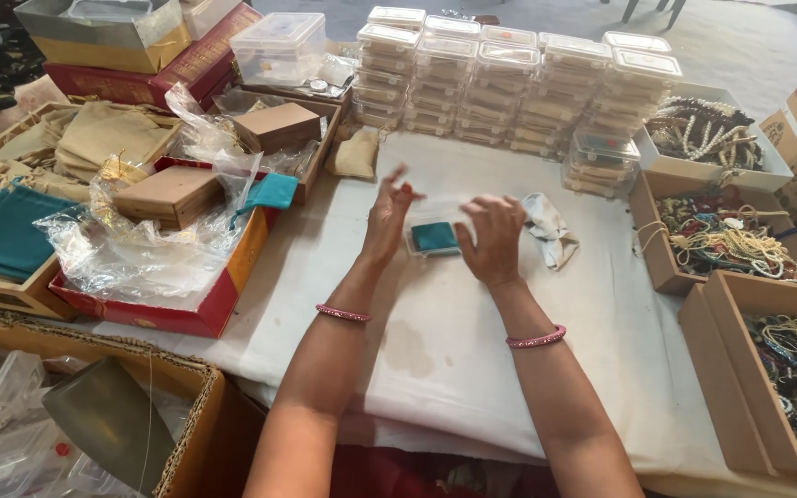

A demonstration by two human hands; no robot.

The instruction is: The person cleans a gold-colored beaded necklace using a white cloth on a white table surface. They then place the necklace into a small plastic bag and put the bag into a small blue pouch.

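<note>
Now right hand [491,238] fingers on teal box [434,238]; left hand [387,214] open.

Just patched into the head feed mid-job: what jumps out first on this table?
Dead centre on the white cloth, two hands work a small clear box with a teal insert: the right hand rests on its right end, while the left hand is raised, fingers spread, beside it. Behind them stand stacks of clear plastic boxes. Cardboard trays of beaded necklaces line the right edge.
</note>
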